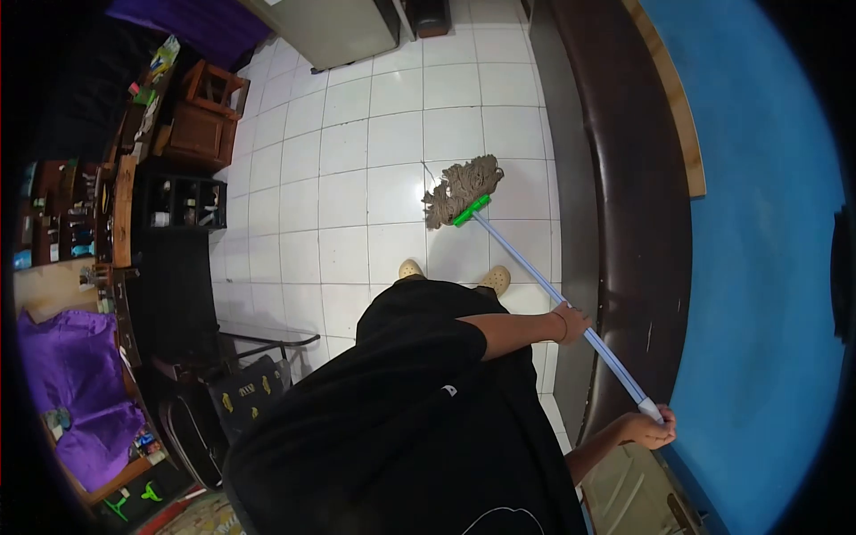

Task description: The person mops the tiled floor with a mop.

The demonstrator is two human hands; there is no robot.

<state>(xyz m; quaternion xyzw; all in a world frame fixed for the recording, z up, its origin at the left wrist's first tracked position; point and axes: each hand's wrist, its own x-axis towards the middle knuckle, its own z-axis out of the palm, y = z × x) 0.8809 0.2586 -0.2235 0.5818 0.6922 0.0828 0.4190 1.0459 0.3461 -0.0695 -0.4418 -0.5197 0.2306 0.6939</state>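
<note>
A string mop has a long pale blue handle point(522, 259), a green clamp point(473, 210) and a grey-brown head point(464, 185) spread on the tiles. My left hand point(572, 323) reaches across my body and wraps round the handle partway up, a thin band on its wrist. Farther back, my right hand point(653, 429) is closed at the handle's top end, by its white cap point(650, 409). The handle slants from the mop head down to the right. My feet, in beige clogs point(496, 279), stand just behind the mop head.
White tiles point(343, 214) cover the floor. A long dark brown padded bench point(615, 196) runs along the blue wall point(749, 196) on my right. To my left are a wooden cabinet point(198, 134), a black shelf unit point(183, 203) and a chair with a metal armrest point(276, 344).
</note>
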